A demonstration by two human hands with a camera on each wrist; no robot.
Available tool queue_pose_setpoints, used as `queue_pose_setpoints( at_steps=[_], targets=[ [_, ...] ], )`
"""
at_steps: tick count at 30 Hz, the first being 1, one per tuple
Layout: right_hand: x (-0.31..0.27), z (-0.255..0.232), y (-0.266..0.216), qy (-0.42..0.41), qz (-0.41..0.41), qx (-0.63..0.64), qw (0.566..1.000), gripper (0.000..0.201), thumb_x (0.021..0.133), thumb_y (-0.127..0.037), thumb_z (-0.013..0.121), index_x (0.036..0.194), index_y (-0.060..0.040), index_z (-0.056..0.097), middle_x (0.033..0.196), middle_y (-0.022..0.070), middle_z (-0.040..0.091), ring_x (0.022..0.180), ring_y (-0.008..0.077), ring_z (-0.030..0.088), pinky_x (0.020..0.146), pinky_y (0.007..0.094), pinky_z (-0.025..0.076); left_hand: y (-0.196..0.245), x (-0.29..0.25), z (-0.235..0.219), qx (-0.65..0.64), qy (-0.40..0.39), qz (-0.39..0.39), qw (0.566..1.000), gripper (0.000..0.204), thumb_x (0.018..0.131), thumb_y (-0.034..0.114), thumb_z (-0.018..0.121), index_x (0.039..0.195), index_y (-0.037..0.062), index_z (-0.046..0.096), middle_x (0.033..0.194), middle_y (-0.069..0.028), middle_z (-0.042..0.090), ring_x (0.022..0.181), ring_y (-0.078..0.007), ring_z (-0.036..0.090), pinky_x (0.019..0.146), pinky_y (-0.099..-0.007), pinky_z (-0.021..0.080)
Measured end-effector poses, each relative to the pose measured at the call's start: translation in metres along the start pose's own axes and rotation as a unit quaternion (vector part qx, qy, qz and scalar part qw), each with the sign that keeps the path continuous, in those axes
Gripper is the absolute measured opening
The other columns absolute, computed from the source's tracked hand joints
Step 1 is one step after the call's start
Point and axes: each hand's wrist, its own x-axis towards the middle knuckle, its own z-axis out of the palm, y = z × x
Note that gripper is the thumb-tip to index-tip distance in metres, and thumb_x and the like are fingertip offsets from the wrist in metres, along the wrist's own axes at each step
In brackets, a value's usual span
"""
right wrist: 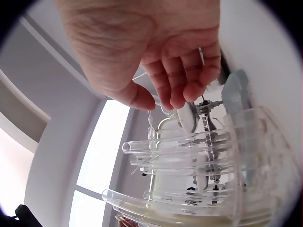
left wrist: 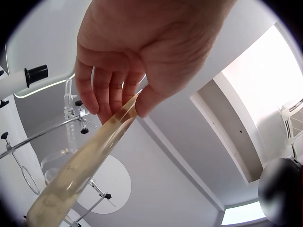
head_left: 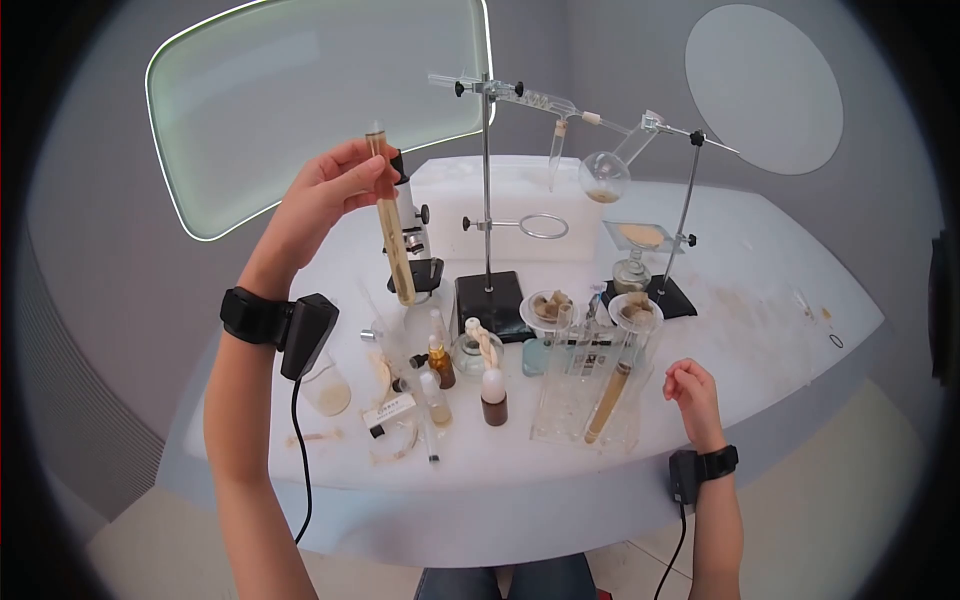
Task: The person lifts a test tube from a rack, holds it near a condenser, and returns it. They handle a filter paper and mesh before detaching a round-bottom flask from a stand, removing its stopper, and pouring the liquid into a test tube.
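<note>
High over the left side of the table, my left hand [head_left: 330, 190] pinches a test tube [head_left: 398, 250] near its top, thumb on one side and fingers on the other. Pale yellowish liquid fills most of the tube, which hangs slightly tilted; the left wrist view shows it slanting away from the fingertips. My right hand [head_left: 694, 398] hangs loosely curled, holding nothing, just right of a clear test tube rack [head_left: 630, 430]. In that rack another test tube [head_left: 607, 405] with brownish liquid leans among several empty tubes [right wrist: 165, 146].
Behind stand a microscope [head_left: 410, 225] and two iron stands [head_left: 487, 180] carrying a condenser [head_left: 540, 100] and a round flask [head_left: 605, 178]. Nearer are an alcohol lamp [head_left: 478, 352], an amber dropper bottle [head_left: 440, 366], a flask [head_left: 328, 392] and two dishes of brown pieces [head_left: 550, 306].
</note>
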Motion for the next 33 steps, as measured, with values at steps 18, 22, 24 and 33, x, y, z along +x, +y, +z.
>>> queue_pose_setpoints(
  at_steps=[18,22,24,33],
  targets=[
    [0.099,-0.011,-0.149,0.051,-0.162,-0.335,0.927,0.011,0.081,-0.009,0.048,0.089,-0.0016,0.049,0.061,0.0000,0.046,0.058,0.0068,0.045,0.056,0.0203,0.036,-0.093,0.132,-0.046,0.028,0.073,-0.044,0.996,0.032,0.092,0.031,0.041,0.110,0.0078,0.053,0.082,0.0029,0.047,0.082,-0.0052,0.047,0.081,-0.0293,0.045],
    [0.179,0.024,-0.199,-0.034,-0.195,-0.418,0.887,0.013,0.082,-0.013,0.052,0.085,-0.0010,0.054,0.067,-0.0002,0.050,0.061,0.0062,0.047,0.057,0.0200,0.037,-0.092,0.150,-0.058,0.042,0.081,-0.019,0.996,0.032,0.092,0.032,0.042,0.110,0.0083,0.053,0.082,0.0035,0.048,0.080,-0.0046,0.048,0.080,-0.0267,0.045],
    [0.222,0.051,-0.210,-0.051,-0.225,-0.428,0.874,0.016,0.082,-0.017,0.053,0.087,-0.0022,0.055,0.068,-0.0009,0.051,0.062,0.0053,0.047,0.057,0.0191,0.036,-0.091,0.158,-0.064,0.024,0.060,-0.011,0.998,0.032,0.092,0.032,0.042,0.110,0.0088,0.054,0.083,0.0031,0.049,0.078,-0.0052,0.049,0.080,-0.0254,0.045],
    [0.387,0.157,-0.172,-0.119,-0.388,-0.588,0.699,0.043,0.073,-0.020,0.060,0.111,-0.0011,0.049,0.098,0.0144,0.059,0.092,0.0260,0.057,0.081,0.0330,0.044,-0.077,0.186,-0.075,0.005,0.081,-0.036,0.996,0.032,0.093,0.031,0.041,0.111,0.0070,0.053,0.087,0.0000,0.048,0.083,-0.0079,0.050,0.082,-0.0269,0.045]
  ],
)
